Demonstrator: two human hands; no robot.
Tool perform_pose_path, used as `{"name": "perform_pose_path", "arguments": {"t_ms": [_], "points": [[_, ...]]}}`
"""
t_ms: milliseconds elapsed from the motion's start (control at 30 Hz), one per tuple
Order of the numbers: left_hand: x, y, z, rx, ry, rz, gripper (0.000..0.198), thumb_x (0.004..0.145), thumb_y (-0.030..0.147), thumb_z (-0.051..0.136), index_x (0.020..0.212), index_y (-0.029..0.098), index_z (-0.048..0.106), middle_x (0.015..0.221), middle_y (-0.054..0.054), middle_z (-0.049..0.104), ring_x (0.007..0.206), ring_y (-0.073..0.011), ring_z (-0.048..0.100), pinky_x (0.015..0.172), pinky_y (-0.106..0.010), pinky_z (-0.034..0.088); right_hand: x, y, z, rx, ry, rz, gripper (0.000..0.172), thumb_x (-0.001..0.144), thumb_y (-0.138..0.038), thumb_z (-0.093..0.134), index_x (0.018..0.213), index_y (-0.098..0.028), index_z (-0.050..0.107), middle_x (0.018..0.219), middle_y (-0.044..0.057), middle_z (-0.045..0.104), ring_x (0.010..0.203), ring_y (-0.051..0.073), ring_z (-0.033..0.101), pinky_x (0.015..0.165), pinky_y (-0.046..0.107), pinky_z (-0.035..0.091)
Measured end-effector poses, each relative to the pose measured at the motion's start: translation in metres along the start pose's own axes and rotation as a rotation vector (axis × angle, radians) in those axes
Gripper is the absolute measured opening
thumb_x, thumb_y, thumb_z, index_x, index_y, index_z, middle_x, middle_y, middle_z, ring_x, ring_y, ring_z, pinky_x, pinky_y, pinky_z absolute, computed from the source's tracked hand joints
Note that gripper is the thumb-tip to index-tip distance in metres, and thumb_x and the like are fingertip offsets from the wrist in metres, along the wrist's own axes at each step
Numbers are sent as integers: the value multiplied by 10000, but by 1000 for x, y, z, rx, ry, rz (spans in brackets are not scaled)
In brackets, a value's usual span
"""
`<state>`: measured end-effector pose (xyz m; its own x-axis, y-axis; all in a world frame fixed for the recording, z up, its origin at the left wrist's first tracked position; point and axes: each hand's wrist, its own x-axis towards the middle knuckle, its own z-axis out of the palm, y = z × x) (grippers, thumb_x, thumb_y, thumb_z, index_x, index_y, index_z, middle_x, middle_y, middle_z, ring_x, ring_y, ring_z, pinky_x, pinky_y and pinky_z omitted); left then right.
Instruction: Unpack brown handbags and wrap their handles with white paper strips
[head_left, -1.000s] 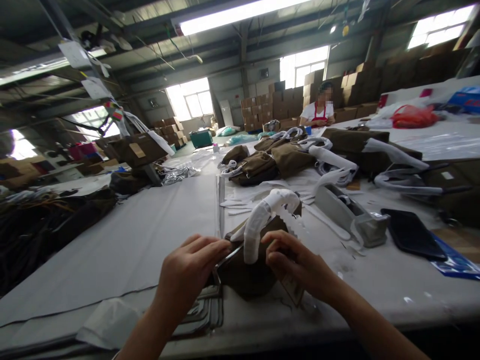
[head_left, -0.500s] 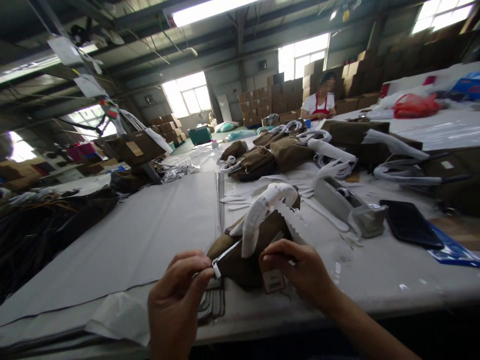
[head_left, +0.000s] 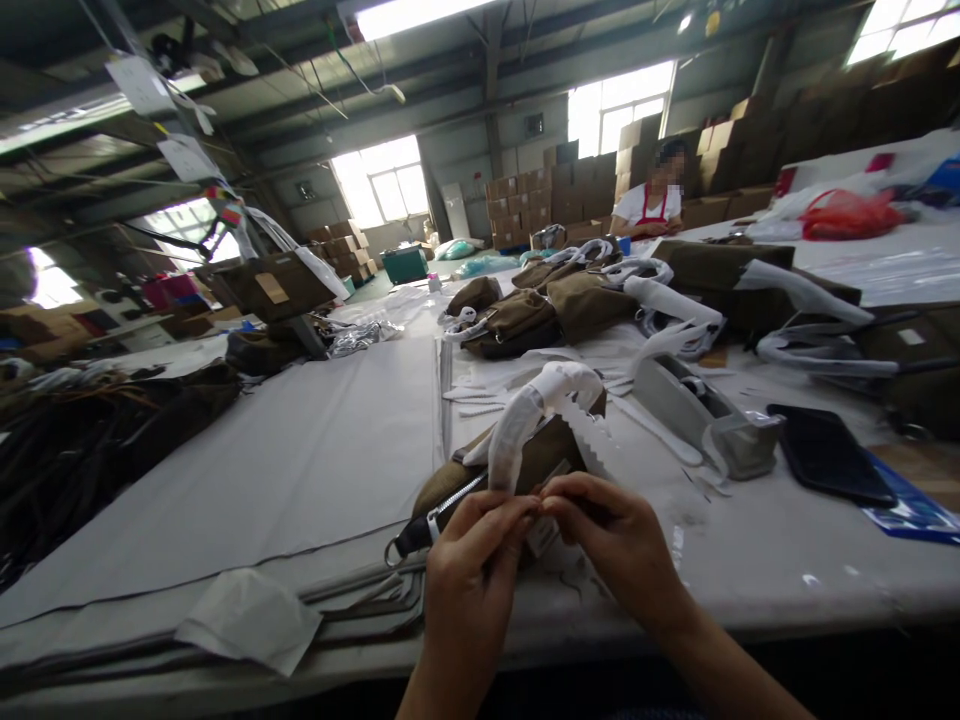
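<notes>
An olive-brown handbag [head_left: 556, 445] lies on the table in front of me, its handle [head_left: 517, 430] wrapped in white padding. A silver zipper [head_left: 456, 497] runs along its top, and a black end tab [head_left: 412, 538] with a metal ring sticks out at the left. Over the bag's near side, my left hand [head_left: 476, 570] and my right hand [head_left: 615, 535] meet with pinched fingertips. Just below them hangs a pale hang tag [head_left: 541, 538], partly covered; my right fingers appear to grip its upper end. What the left fingertips pinch is hidden.
Several brown bags [head_left: 517, 318] with wrapped handles lie farther back. To the right are a grey pouch-like piece [head_left: 697, 410] and a black phone [head_left: 829, 455] on a blue packet. White paper [head_left: 251, 618] lies front left. A person [head_left: 649, 208] sits across the table.
My left hand has let go of the zipper's end and moved right to meet my right hand at the tag. The bag's black tab and ring are now uncovered.
</notes>
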<state>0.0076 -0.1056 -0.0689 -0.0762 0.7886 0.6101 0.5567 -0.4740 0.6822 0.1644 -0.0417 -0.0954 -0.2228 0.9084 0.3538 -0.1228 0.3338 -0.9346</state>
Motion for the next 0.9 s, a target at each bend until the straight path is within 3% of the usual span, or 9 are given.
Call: {"name": "perform_pose_path", "arguments": {"t_ms": [133, 300, 400, 533, 900], "points": [[-2, -2, 1, 1, 15, -14, 226, 926, 149, 643, 1100, 248, 747, 1008, -29, 732, 925, -139, 709, 848, -199, 559, 1, 2, -2, 406, -147, 304, 181, 776, -355, 826, 881, -212, 787, 794, 25, 742, 712, 131, 671, 698, 226, 576], [-1, 1, 2, 35, 36, -17, 171, 904, 135, 663, 1026, 230, 738, 997, -10, 751, 923, -129, 713, 849, -183, 546, -1, 6, -5, 660, -154, 429, 152, 760, -301, 851, 889, -245, 795, 912, 5, 756, 779, 89, 687, 763, 167, 559], [-1, 2, 2, 44, 28, 15, 182, 905, 116, 651, 1016, 233, 735, 986, 0, 742, 920, -114, 707, 857, -167, 535, -2, 8, -5, 552, -149, 338, 108, 809, -280, 813, 913, -257, 792, 916, -7, 747, 824, 84, 675, 795, 148, 543], [-4, 2, 2, 52, 16, 4, 219, 903, 96, 643, 1030, 251, 733, 994, 8, 738, 919, -111, 704, 861, -171, 534, -1, 6, -4, 309, -95, 69, 71, 838, -233, 779, 893, -276, 784, 1055, -16, 726, 1038, 118, 654, 918, 158, 521], [-8, 4, 2, 91, 68, -44, 267, 893, 104, 655, 1095, 264, 723, 1007, 1, 759, 864, -133, 712, 787, -196, 560, -4, 2, -1, -29, 18, -131, 219, 818, -188, 781, 993, -311, 738, 916, -55, 774, 834, 94, 732, 800, 128, 585]]}}
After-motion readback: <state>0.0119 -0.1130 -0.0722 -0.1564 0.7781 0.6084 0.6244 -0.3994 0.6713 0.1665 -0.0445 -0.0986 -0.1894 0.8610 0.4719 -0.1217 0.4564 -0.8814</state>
